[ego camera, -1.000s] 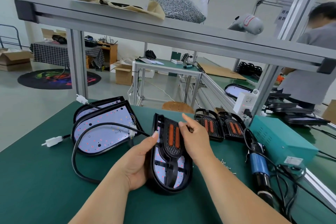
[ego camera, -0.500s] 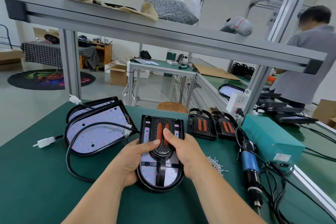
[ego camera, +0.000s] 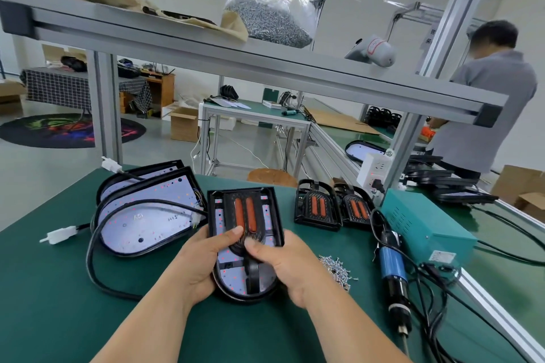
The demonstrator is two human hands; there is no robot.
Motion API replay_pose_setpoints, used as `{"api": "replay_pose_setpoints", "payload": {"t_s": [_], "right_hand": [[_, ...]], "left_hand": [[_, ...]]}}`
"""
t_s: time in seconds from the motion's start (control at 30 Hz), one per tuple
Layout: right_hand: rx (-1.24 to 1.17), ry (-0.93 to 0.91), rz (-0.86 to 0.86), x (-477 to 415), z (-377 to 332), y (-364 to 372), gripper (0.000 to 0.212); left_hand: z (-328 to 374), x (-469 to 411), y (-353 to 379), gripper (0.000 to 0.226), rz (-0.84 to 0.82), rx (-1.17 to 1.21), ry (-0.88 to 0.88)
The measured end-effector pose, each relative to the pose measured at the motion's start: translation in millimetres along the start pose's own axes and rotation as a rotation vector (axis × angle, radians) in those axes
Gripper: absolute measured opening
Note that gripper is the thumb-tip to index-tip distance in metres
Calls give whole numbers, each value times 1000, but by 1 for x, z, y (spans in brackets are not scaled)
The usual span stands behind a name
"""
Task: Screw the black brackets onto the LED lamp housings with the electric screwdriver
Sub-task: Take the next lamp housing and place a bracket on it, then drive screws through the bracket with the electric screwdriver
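An LED lamp housing (ego camera: pixel 269 281) with a white LED board lies on the green mat, its rounded end toward me. A black bracket (ego camera: pixel 244 216) with two orange strips sits on top of it. My left hand (ego camera: pixel 203 262) grips the housing's left side, thumb on the bracket. My right hand (ego camera: pixel 284 267) grips the right side, thumb pressed on the bracket too. The electric screwdriver (ego camera: pixel 393 277), blue and black, lies on the mat to the right, tip toward me. A pile of screws (ego camera: pixel 336 267) lies between it and my right hand.
Two more housings (ego camera: pixel 141 215) with a black cable and white plugs lie to the left. Two spare brackets (ego camera: pixel 331 209) stand behind. A teal power box (ego camera: pixel 424 227) sits at right with cables. An aluminium shelf frame (ego camera: pixel 236 59) crosses overhead. A person stands far right.
The housing was turned from tilted to lying flat and straight in front of me, and both thumbs came down onto the bracket. The view has shifted a little.
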State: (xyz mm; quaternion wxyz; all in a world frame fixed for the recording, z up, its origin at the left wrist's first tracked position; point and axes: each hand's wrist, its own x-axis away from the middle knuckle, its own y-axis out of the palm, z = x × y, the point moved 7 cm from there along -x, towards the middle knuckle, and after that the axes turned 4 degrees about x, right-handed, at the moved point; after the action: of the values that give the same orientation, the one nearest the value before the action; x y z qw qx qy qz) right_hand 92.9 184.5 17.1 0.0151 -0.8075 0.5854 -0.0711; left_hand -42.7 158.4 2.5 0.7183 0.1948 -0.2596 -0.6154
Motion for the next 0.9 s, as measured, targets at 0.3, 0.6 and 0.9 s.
{"api": "replay_pose_setpoints", "payload": {"t_s": [0.3,0.6,0.9], "right_hand": [[151,-11,12,18,6,-1,28],[1164,115,581,62,-39,-181,59],[1134,286,662,77,4,-204,52]], "left_hand": [[-6,0,-1,50,-35,-58,-109],[-13,1,2,40,-37,-210,-180],[-11,2,2,23,14,-338,-182]]}}
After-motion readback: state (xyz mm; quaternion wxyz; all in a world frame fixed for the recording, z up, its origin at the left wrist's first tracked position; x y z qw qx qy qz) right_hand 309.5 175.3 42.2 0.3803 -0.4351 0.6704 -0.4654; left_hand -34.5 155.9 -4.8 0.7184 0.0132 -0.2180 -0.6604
